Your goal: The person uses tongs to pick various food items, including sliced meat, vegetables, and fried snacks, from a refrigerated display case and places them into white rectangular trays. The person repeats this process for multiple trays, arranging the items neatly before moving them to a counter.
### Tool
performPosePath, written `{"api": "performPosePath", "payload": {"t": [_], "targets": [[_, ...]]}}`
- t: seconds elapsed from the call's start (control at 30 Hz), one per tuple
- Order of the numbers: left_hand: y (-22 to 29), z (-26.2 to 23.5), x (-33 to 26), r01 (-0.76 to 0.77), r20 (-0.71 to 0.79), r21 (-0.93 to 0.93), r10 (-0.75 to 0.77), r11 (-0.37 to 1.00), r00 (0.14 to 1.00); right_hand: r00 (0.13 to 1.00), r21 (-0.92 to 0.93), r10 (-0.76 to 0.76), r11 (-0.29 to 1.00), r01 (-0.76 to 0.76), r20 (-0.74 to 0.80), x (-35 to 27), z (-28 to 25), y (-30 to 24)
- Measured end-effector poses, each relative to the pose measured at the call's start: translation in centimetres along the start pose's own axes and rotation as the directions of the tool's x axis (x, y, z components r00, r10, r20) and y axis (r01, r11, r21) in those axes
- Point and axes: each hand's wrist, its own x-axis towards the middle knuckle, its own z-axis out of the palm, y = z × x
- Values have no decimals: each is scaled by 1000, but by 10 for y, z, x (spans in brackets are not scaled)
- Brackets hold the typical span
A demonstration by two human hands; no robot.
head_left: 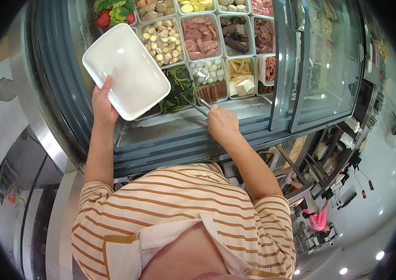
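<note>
My left hand [103, 103] grips a white rectangular dish [128, 70] by its near left edge, thumb on the inside; nothing lies in the dish. In my right hand [222, 122] is a pair of metal tongs [201, 106], fingers wrapped round them. Their tips reach the dark leafy greens [175, 88] in a clear bin; whether they pinch a leaf I cannot tell. Beside the greens stands a bin with small white eggs [207, 72] and brown slabs [213, 92]. Farther right, another holds yellow strips [241, 67] and white blocks [243, 87].
More bins hold sliced pink sausage [200, 37], cut yellow-and-white pieces [161, 42], dark sausage-like pieces [234, 35] and red meat [264, 35]. Sliding glass doors [324, 70] cover the cabinet's right side. Its grey railed edge [170, 151] runs before me. A person in pink [318, 219] is far right.
</note>
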Motion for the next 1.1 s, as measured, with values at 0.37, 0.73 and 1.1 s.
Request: {"api": "performPosePath", "payload": {"t": [0.37, 0.73, 1.1], "targets": [[-5, -4, 1, 22, -3, 12, -22, 1000, 1000, 986, 244, 82, 963, -116, 144, -9, -49, 17], [-37, 25, 5, 161, 100, 58, -167, 985, 981, 849, 74, 479, 877, -475, -223, 42, -27, 84], [-69, 57, 4, 309, 225, 85, -320, 947, 920, 825, 50, 541, 830, -555, 163, 107, -35, 122]]}}
